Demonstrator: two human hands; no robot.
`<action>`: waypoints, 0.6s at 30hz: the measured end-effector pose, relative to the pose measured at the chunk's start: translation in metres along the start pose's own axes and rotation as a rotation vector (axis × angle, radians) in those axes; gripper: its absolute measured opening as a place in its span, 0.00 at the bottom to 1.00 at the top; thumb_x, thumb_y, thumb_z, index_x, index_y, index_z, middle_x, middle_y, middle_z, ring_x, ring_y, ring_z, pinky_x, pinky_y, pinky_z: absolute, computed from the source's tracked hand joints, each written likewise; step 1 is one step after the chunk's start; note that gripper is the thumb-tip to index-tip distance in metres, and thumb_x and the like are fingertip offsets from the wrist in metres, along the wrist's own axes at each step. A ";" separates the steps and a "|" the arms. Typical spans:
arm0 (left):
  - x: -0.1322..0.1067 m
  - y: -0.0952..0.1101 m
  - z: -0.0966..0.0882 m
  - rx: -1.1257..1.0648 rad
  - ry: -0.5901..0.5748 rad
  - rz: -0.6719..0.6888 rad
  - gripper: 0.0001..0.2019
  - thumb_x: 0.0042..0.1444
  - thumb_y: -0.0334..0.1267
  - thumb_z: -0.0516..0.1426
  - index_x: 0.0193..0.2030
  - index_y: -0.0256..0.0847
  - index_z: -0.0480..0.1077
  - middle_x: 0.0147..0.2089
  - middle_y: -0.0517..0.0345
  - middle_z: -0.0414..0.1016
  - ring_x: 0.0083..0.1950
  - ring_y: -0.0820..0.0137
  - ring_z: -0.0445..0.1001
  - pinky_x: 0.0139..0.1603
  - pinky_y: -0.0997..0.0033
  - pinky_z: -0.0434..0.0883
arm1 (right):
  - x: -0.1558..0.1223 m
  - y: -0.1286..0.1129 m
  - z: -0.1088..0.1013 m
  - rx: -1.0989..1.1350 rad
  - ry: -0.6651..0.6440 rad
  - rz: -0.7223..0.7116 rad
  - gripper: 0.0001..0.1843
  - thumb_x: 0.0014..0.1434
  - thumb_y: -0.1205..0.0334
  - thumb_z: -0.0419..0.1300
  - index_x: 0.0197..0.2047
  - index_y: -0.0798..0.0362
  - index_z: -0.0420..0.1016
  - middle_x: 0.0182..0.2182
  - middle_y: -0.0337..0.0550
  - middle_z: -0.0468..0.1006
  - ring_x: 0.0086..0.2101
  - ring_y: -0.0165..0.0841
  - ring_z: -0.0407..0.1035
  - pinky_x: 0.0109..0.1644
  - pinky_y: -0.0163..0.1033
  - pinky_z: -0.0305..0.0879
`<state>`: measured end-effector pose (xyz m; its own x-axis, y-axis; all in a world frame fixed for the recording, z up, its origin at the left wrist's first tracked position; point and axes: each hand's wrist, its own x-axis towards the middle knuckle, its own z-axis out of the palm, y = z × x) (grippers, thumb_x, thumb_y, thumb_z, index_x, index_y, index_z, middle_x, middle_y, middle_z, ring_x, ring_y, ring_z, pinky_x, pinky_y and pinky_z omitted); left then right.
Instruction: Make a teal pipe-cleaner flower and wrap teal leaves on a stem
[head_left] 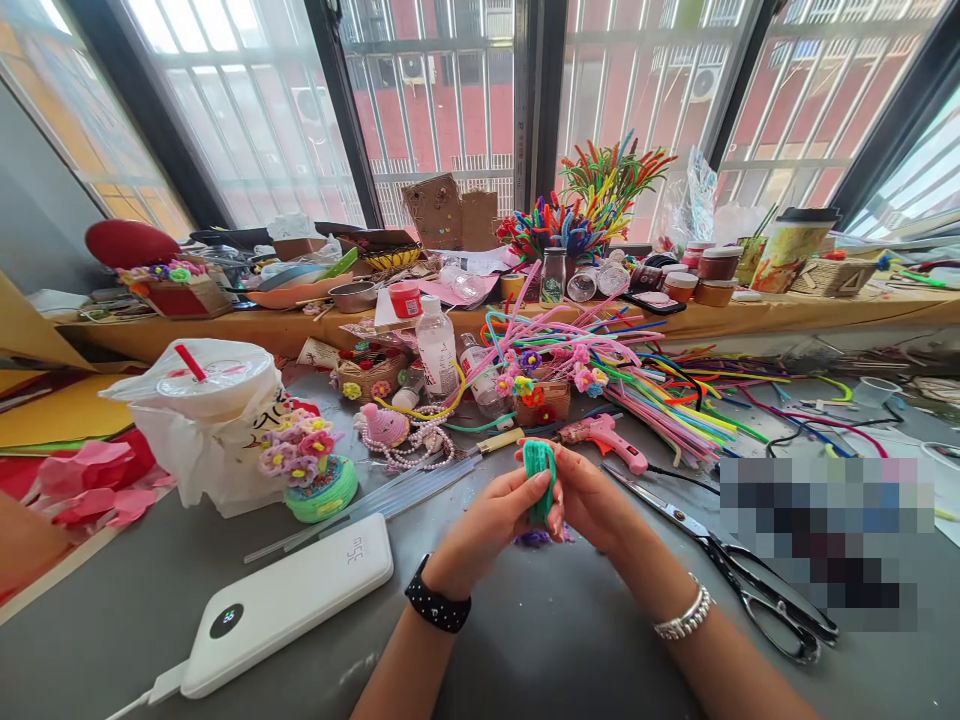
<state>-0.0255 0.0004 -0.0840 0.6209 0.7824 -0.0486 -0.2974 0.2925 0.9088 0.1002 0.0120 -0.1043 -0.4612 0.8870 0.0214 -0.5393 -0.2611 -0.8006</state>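
Both hands meet over the grey table, pinching a small green coiled pipe-cleaner piece (539,476) held upright between them. My left hand (499,520), with a black watch on its wrist, grips the piece from the left with thumb and fingers. My right hand (592,500), with a silver bracelet on its wrist, closes on it from the right. A small purple fuzzy bit (534,538) lies on the table just under the hands.
Scissors (742,575) lie right of my hands, a pink glue gun (607,438) just beyond them. A white power bank (289,600) and glue sticks (375,505) sit to the left, beside a green flower pot (315,470) and a bagged cup (210,400). Coloured pipe cleaners (660,400) pile behind.
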 end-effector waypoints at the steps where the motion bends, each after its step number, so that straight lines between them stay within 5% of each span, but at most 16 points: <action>1: 0.000 0.000 0.001 0.006 -0.002 -0.004 0.14 0.50 0.45 0.54 0.25 0.34 0.65 0.21 0.59 0.66 0.23 0.75 0.66 0.29 0.74 0.65 | -0.001 0.001 0.001 -0.003 0.002 0.011 0.25 0.46 0.46 0.59 0.42 0.55 0.67 0.15 0.34 0.71 0.10 0.26 0.63 0.11 0.28 0.58; 5: -0.002 0.001 0.004 0.042 -0.027 -0.011 0.14 0.51 0.45 0.53 0.25 0.35 0.64 0.20 0.59 0.67 0.24 0.73 0.68 0.30 0.72 0.65 | -0.002 0.003 0.000 -0.028 0.001 0.019 0.25 0.47 0.45 0.57 0.43 0.53 0.69 0.27 0.42 0.76 0.11 0.23 0.63 0.13 0.30 0.59; 13: -0.003 0.003 0.002 0.173 -0.074 -0.021 0.15 0.52 0.47 0.51 0.28 0.35 0.67 0.20 0.61 0.64 0.24 0.76 0.66 0.29 0.76 0.63 | -0.002 0.005 -0.007 -0.046 0.009 0.045 0.28 0.43 0.45 0.60 0.45 0.51 0.69 0.19 0.35 0.72 0.12 0.28 0.66 0.13 0.31 0.61; 18: -0.004 0.003 0.003 0.161 -0.115 -0.033 0.15 0.52 0.46 0.52 0.24 0.36 0.64 0.21 0.59 0.66 0.25 0.74 0.67 0.30 0.74 0.64 | -0.003 0.003 -0.003 -0.008 0.025 -0.002 0.22 0.41 0.49 0.64 0.38 0.51 0.74 0.27 0.40 0.75 0.19 0.26 0.67 0.24 0.32 0.65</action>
<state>-0.0268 -0.0036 -0.0800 0.7101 0.7029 -0.0404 -0.1610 0.2179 0.9626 0.1019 0.0096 -0.1081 -0.4425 0.8967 0.0084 -0.5346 -0.2562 -0.8053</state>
